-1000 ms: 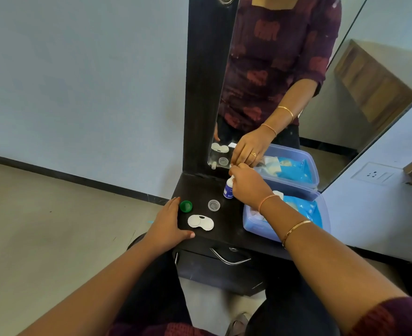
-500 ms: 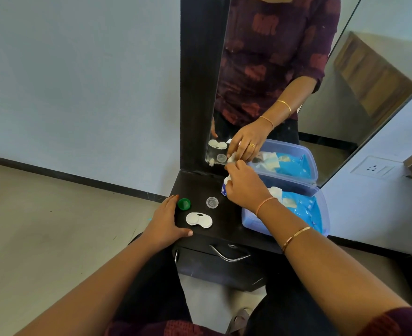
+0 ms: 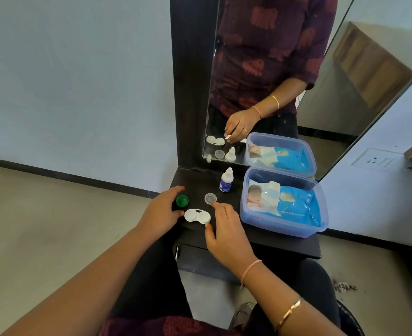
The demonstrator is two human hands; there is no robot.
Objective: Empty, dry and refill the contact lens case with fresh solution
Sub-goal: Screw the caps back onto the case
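The white contact lens case lies open on the black dresser top. Its green cap and clear cap lie just behind it. My left hand rests flat at the dresser's left edge, fingers apart, thumb tip touching the case's left end. My right hand hovers at the case's right end, pinching a small white bottle cap between thumb and fingers. The small solution bottle stands upright behind, its white nozzle bare.
A translucent blue plastic box holding a blue wet-wipes pack fills the right half of the dresser top. A mirror in a black frame rises at the back. A metal drawer handle sits below the front edge.
My right hand left the bottle's top and came forward to the case with the small white cap. The bottle now stands free. My left hand shifted slightly toward the case.
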